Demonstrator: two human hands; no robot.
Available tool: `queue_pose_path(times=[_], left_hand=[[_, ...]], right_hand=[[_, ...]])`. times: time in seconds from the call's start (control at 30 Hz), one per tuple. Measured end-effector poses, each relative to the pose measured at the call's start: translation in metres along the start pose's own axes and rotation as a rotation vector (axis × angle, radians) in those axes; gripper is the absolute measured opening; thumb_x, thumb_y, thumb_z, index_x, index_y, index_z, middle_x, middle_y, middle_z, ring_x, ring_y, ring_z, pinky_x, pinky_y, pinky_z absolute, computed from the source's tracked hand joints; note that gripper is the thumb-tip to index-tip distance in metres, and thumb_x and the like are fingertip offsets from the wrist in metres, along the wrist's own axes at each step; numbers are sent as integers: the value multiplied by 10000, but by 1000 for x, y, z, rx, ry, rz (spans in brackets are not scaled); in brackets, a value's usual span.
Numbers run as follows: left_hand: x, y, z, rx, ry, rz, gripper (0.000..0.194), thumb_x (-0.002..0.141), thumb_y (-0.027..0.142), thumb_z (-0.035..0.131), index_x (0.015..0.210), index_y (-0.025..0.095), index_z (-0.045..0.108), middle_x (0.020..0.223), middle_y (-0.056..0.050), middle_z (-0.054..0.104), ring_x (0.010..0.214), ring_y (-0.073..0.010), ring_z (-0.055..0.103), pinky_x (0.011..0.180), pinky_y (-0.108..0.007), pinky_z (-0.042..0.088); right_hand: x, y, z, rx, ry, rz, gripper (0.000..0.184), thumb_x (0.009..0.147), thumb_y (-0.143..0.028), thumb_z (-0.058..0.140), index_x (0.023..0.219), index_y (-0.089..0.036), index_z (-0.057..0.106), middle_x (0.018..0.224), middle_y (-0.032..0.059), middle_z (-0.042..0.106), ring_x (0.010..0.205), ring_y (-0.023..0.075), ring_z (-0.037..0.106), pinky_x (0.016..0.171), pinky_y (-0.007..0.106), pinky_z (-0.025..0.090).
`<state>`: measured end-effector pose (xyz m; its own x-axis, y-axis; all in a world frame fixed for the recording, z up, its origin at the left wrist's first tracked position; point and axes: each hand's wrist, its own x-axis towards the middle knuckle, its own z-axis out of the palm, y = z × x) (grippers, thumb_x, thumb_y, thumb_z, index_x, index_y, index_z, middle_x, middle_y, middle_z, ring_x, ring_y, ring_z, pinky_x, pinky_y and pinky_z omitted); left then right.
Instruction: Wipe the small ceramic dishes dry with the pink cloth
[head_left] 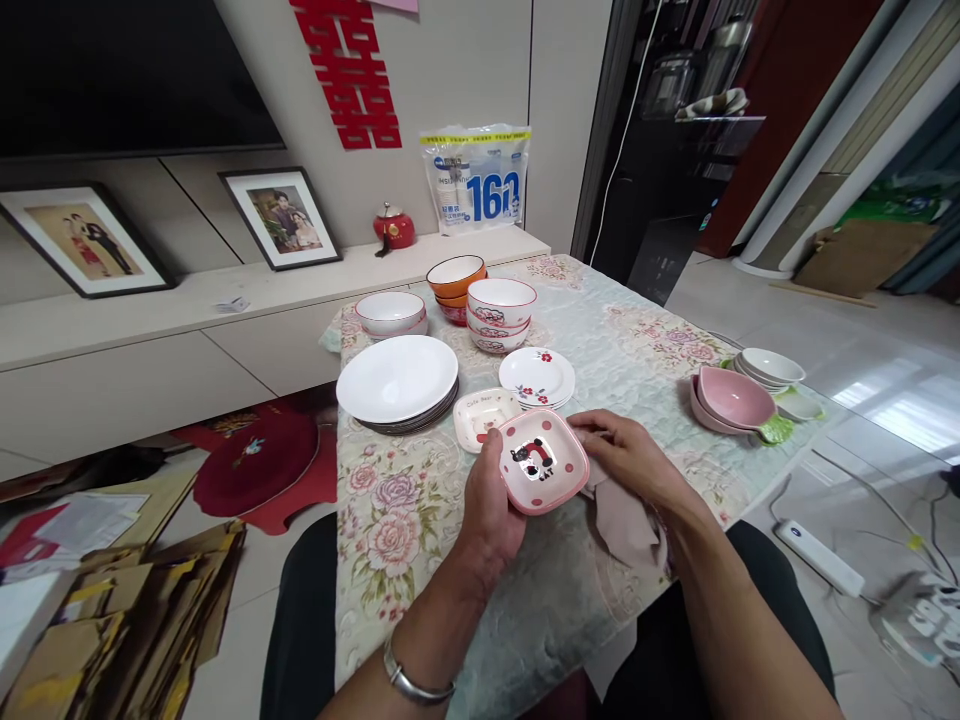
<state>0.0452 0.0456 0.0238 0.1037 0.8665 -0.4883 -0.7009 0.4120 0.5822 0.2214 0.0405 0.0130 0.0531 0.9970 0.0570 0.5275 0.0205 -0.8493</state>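
My left hand grips a small squarish pink dish with dots and a cat picture inside, thumb over its rim. The dish is tilted toward me above the table. At its right rim is my right hand, fingers bent round a greyish-pink cloth that hangs below. Just behind the dish lies a similar cream dish with a bear picture. A small stack of white plates with red flowers stands beyond. Nearer my left side is a stack of large white plates.
Toward the back of the cloth-covered table are white bowls, orange bowls and another bowl stack. Pink leaf-shaped bowls and white bowls sit near the right edge. Flattened cardboard lies on the floor at left.
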Motion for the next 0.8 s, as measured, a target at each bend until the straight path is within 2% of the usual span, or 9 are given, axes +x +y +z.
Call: queue_pose_path(times=[0.13, 0.23, 0.27, 0.33, 0.4, 0.47, 0.63, 0.8], left_hand=[[-2, -2, -1, 23, 23, 0, 303, 951, 342, 543, 1096, 128, 702, 1036, -110, 777, 876, -210, 734, 823, -353, 593], [-2, -3, -2, 32, -8, 20, 304, 942, 346, 557, 1099, 128, 700, 1019, -99, 775, 861, -206, 731, 810, -345, 587], [-1, -3, -3, 38, -21, 27, 308, 938, 352, 562, 1101, 129, 699, 1008, -95, 775, 863, -208, 730, 807, -343, 584], [-1, -3, -4, 49, -42, 39, 325, 935, 372, 565, 1105, 129, 698, 985, -92, 775, 878, -215, 727, 801, -338, 576], [0, -4, -5, 59, -59, 44, 341, 935, 385, 563, 1116, 128, 695, 991, -94, 771, 905, -221, 721, 787, -329, 569], [0, -5, -6, 66, -74, 30, 352, 938, 391, 556, 1129, 127, 689, 1025, -99, 764, 922, -224, 715, 772, -323, 565], [1, -9, -11, 124, -163, 20, 391, 934, 437, 556, 1138, 127, 680, 1017, -104, 754, 914, -225, 703, 771, -320, 553], [4, -14, -18, 136, -198, 77, 397, 888, 460, 625, 1113, 138, 683, 1030, -104, 746, 957, -233, 690, 819, -328, 545]], right_hand=[[2, 0, -1, 14, 328, 11, 312, 871, -412, 565, 1039, -199, 720, 1101, 95, 715, 979, 247, 640, 848, 373, 477], [0, -2, 1, 55, 409, 34, 270, 856, -414, 583, 933, -189, 712, 882, 58, 708, 761, 198, 602, 685, 321, 450], [-1, -3, 2, 62, 391, 46, 256, 857, -415, 584, 884, -187, 699, 797, 37, 682, 692, 177, 568, 635, 302, 424], [-2, -5, 3, 52, 266, 67, 265, 871, -416, 568, 776, -187, 659, 661, 1, 609, 606, 147, 501, 574, 278, 377], [-3, -7, 5, 33, 97, 89, 307, 879, -412, 549, 678, -188, 611, 605, -12, 565, 582, 137, 472, 551, 265, 360], [-4, -8, 5, 49, -8, 116, 340, 888, -418, 534, 640, -189, 582, 607, -8, 568, 585, 137, 472, 545, 260, 363], [-5, -11, -1, 161, 9, 90, 415, 952, -508, 458, 711, -191, 573, 598, -18, 536, 565, 132, 465, 544, 262, 357], [-9, -18, 4, -29, -96, 9, 385, 942, -484, 504, 681, -202, 498, 637, -34, 523, 605, 127, 445, 554, 252, 322]])
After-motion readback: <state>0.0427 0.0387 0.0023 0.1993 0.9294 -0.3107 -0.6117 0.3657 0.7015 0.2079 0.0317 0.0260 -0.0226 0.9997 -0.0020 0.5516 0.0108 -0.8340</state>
